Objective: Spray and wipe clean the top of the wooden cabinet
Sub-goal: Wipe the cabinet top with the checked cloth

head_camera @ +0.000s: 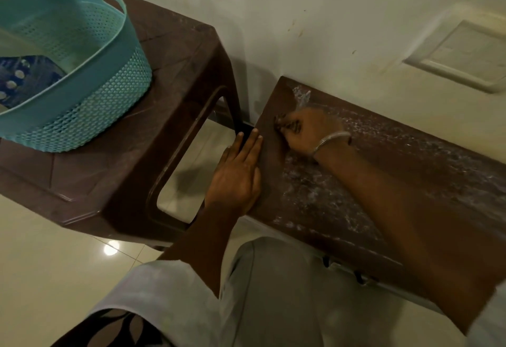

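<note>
On the cabinet top (427, 149) my left hand (235, 179) lies flat for support; my right hand (304, 133) curls round a pale wad (301, 97) to wipe.

No legible text, label, brand, number or sign noted anywhere in view.

Blue packet (24, 81) inside teal basket (109, 94), far left: pale round marks printed on the face; any lettering too blurred to read.

Pale square plate (462, 53) on wall, far right: surface blurred, nothing readable.

Wooden cabinet top (410, 171), right: white streaks only, none forming characters.
</note>
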